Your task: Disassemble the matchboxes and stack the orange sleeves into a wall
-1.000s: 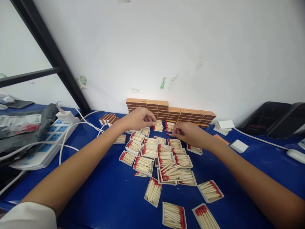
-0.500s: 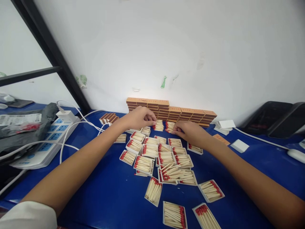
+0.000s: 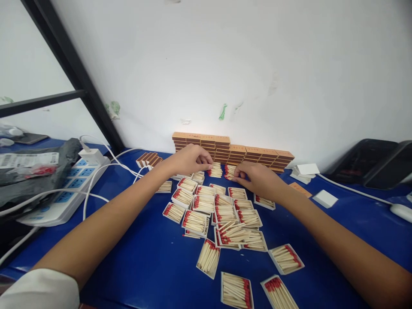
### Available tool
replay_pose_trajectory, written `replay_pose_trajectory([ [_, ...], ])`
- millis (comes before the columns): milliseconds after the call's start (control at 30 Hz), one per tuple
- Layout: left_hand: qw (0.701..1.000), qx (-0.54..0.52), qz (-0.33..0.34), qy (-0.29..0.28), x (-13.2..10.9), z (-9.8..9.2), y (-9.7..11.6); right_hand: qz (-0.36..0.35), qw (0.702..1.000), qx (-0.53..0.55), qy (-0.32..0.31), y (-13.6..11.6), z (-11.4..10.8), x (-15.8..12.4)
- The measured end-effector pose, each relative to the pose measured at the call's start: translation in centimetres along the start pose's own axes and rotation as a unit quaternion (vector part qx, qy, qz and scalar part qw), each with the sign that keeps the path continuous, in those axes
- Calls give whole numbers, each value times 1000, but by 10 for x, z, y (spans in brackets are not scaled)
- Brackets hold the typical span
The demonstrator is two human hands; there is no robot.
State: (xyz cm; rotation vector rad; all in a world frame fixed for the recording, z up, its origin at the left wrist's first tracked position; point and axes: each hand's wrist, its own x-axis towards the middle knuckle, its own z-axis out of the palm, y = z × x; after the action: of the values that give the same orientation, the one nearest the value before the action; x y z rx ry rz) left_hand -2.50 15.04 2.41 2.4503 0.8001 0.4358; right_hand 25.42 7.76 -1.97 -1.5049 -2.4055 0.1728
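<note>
The right hand (image 3: 257, 179) is shifting slightly toward the wall (image 3: 225, 64), curling over a far tray of matches (image 3: 229, 171); the left hand (image 3: 189, 159) is staying curled at the neighbouring tray (image 3: 215, 170), near the orange matchbox stack (image 3: 254, 154). Pinching anything? Cannot tell.

1. The table top (image 3: 154, 266) is a smooth blue surface with a faint sheen.
2. The matches (image 3: 225, 213) are pale bare wood with matt red heads. Their open trays (image 3: 221, 286) look like thin white card.
3. The stacked sleeves (image 3: 254, 154) are matt orange-brown cardboard.
4. The wall (image 3: 225, 64) is matt white paint, scuffed and flecked with green.
5. The power strip (image 3: 61, 197) is glossy white plastic, and its cables (image 3: 96, 180) are smooth and white.
6. The window frame (image 3: 74, 81) looks like matt black metal.
7. The grey bag (image 3: 38, 171) is crinkled plastic film; the sleeve (image 3: 41, 292) is white cloth.
</note>
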Motion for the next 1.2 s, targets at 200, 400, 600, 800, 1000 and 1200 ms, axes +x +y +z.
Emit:
replay_pose_trajectory([
  [200, 1000, -1, 6, 3, 0, -1, 0, -58, 987, 91, -121, -14, -34, -8],
  [400, 1000, 11, 11, -2, 1, 1, -5, -50, 988, 24, -142, -22, -36, -13],
  [600, 1000, 15, 16, 5, 1, 0, -4, -56, 992, 31, -109, -19, -26, -10],
  [800, 1000, 14, 15, 3, 1, 0, -5, -36, 992, 21, -118, -18, -21, -7],
  [1000, 1000, 9, 15, 5, 1, -1, -5, -14, 994, -33, -106, -18, -15, -5],
  [1200, 1000, 8, 16, 4, 1, -1, -6, -19, 997, -29, -71, -19, -20, -9],
])
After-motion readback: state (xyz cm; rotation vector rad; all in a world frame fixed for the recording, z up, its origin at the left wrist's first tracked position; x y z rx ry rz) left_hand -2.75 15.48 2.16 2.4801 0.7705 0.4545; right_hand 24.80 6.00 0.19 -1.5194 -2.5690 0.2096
